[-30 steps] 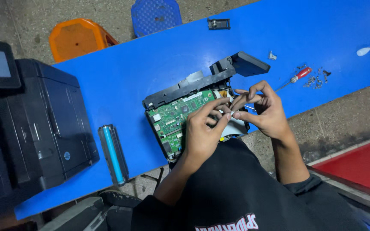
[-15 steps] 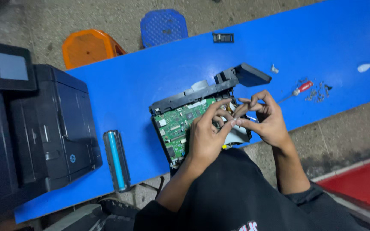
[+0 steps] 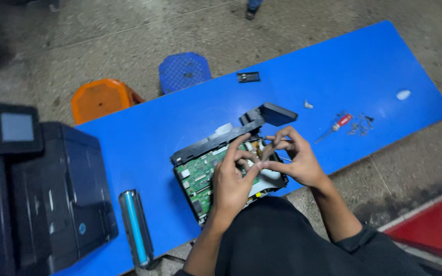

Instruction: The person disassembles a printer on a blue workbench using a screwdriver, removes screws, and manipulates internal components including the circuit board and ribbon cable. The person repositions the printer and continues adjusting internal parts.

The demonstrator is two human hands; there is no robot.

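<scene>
Opened printer unit (image 3: 216, 168) on table (image 3: 333, 76): cover off, green circuit board (image 3: 198, 174) exposed beneath the fingers. Left hand (image 3: 234, 179) and right hand (image 3: 295, 161) fingers pinched together over a small internal part; what they hold cannot be told. Loose screws (image 3: 359, 128) and red screwdriver (image 3: 336, 128) lie right of the fingers.

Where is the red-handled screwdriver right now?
In the head view, the red-handled screwdriver lies on the blue table, right of the person's right hand, beside a scatter of small screws.

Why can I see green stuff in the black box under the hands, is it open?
Open. The black plastic device has no cover on top, so its green circuit board lies bare. Both hands, left hand and right hand, work inside.
</scene>
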